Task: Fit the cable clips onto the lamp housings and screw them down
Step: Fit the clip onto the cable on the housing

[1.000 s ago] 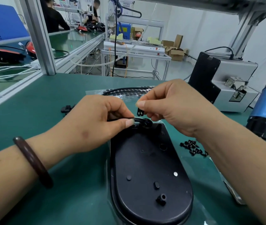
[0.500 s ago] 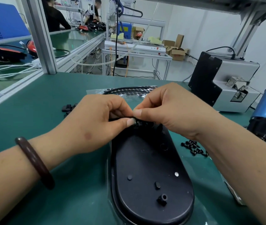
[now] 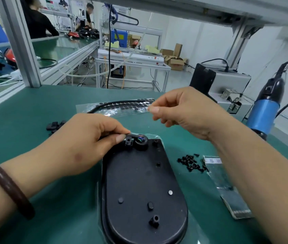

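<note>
- A green bench mat [image 3: 34, 111] was seen underfoot of everything.
- A sheet of black adhesive dots [image 3: 122, 107] was laid at the far side.
- A blue-bodied power tool [image 3: 264, 110] was hung at right.
- A grey machine [image 3: 227, 85] was placed behind.
- Cardboard boxes [image 3: 173, 58] were noted against the far wall.

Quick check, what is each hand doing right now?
Left hand: pinched shut on the cable at the cable clip.
Right hand: raised, fingers curled, holding nothing visible.
</note>
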### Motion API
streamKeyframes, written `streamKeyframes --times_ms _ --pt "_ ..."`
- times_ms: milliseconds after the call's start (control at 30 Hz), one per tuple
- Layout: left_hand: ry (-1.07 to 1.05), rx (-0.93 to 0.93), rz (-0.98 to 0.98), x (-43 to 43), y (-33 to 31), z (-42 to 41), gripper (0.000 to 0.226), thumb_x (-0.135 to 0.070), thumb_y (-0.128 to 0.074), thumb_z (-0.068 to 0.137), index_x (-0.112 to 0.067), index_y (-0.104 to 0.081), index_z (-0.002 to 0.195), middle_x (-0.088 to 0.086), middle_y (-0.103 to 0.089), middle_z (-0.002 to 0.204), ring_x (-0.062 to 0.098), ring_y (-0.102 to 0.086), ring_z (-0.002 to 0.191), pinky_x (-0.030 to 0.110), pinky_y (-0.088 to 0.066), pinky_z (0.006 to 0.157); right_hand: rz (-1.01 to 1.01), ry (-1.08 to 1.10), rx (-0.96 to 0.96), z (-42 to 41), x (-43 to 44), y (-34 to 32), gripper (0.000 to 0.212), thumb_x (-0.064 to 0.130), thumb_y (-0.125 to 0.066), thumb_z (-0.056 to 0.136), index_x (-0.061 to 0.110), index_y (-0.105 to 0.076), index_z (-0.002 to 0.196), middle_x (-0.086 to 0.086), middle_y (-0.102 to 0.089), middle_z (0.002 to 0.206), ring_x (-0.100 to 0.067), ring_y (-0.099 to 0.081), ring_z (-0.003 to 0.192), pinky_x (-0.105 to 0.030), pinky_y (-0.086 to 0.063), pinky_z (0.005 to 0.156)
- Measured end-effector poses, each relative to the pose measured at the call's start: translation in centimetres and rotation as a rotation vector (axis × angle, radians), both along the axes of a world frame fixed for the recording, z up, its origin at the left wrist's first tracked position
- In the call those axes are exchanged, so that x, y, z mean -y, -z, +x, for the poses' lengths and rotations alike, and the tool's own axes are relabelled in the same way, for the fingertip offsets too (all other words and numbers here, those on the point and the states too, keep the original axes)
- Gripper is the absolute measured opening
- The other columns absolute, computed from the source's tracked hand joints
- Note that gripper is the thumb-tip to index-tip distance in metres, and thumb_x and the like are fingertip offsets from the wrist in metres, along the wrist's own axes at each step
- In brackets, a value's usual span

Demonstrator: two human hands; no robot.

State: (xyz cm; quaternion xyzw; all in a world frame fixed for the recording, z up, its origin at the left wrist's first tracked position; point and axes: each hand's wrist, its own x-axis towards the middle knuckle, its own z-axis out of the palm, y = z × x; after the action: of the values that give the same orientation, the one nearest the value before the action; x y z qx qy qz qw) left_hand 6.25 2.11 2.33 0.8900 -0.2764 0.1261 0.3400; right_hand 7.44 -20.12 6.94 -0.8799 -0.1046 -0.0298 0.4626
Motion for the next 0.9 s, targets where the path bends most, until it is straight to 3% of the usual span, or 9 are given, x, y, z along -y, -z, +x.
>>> streamKeyframes --times_ms 100,200,300,400,533,733,900 --pt "0.004 -0.013 0.015 0.0 -0.1 0.0 0.016 -0.027 -0.065 0.083 -0.043 -0.07 0.083 -0.032 -0.064 0.081 -0.005 -0.059 0.078 0.008 -0.044 0.068 -0.26 0.063 -0.05 0.0 2.4 -1.2 0.01 0.01 -0.07 0.085 0.009 -0.071 0.076 -0.002 -0.07 0.062 -0.007 -0.063 0.054 -0.017 -0.052 0.052" --pt "0.022 0.016 0.051 0.1 -0.2 -0.2 0.017 -0.026 -0.064 0.083 -0.04 -0.072 0.087 -0.035 -0.061 0.086 -0.008 -0.058 0.082 0.005 -0.041 0.068 -0.617 0.052 -0.191 -0.5 3.6 -0.4 0.012 0.013 -0.069 0.084 0.015 -0.071 0.072 -0.005 -0.073 0.067 -0.014 -0.068 0.06 -0.031 -0.06 0.064" --pt "0.021 0.035 0.057 0.1 -0.2 -0.2 0.018 -0.023 -0.065 0.083 -0.038 -0.073 0.088 -0.035 -0.06 0.087 -0.008 -0.057 0.083 0.004 -0.041 0.069 -0.792 0.053 -0.233 -1.0 4.3 0.1 0.012 0.016 -0.068 0.083 0.018 -0.069 0.071 -0.004 -0.073 0.069 -0.012 -0.066 0.06 -0.03 -0.057 0.068" --pt "0.014 0.058 0.054 0.0 0.0 -0.2 0.018 -0.021 -0.067 0.082 -0.035 -0.074 0.09 -0.027 -0.065 0.075 -0.008 -0.058 0.083 0.004 -0.042 0.07 -0.794 -0.021 -0.264 -1.4 4.5 0.0 0.009 0.022 -0.072 0.082 0.023 -0.07 0.074 0.004 -0.073 0.073 -0.008 -0.068 0.065 -0.025 -0.056 0.069" --pt "0.003 0.078 0.032 -0.1 0.3 -0.3 0.017 -0.021 -0.067 0.081 -0.032 -0.075 0.091 -0.026 -0.065 0.077 -0.007 -0.059 0.084 0.005 -0.043 0.072 -0.8 -0.148 -0.265 -1.2 3.7 0.9 0.009 0.031 -0.077 0.078 0.032 -0.069 0.074 0.023 -0.067 0.069 0.006 -0.06 0.062 -0.02 -0.052 0.066" --pt "0.01 0.046 -0.016 -0.1 0.5 -0.2 0.017 -0.023 -0.067 0.082 -0.03 -0.075 0.094 -0.024 -0.066 0.08 -0.007 -0.06 0.08 0.006 -0.043 0.069 -0.843 -0.183 -0.258 -0.7 3.4 2.1 0.014 0.028 -0.076 0.079 0.031 -0.067 0.069 0.025 -0.063 0.061 0.009 -0.055 0.055 -0.011 -0.041 0.054" --pt "0.039 0.052 -0.022 -0.2 0.3 -0.3 0.02 -0.022 -0.066 0.082 -0.03 -0.075 0.098 -0.024 -0.067 0.083 -0.005 -0.061 0.081 0.015 -0.048 0.073 -0.866 -0.174 -0.222 -0.5 3.9 2.1 0.011 0.029 -0.071 0.083 0.027 -0.068 0.074 0.017 -0.067 0.068 0.005 -0.057 0.06 -0.019 -0.048 0.064"
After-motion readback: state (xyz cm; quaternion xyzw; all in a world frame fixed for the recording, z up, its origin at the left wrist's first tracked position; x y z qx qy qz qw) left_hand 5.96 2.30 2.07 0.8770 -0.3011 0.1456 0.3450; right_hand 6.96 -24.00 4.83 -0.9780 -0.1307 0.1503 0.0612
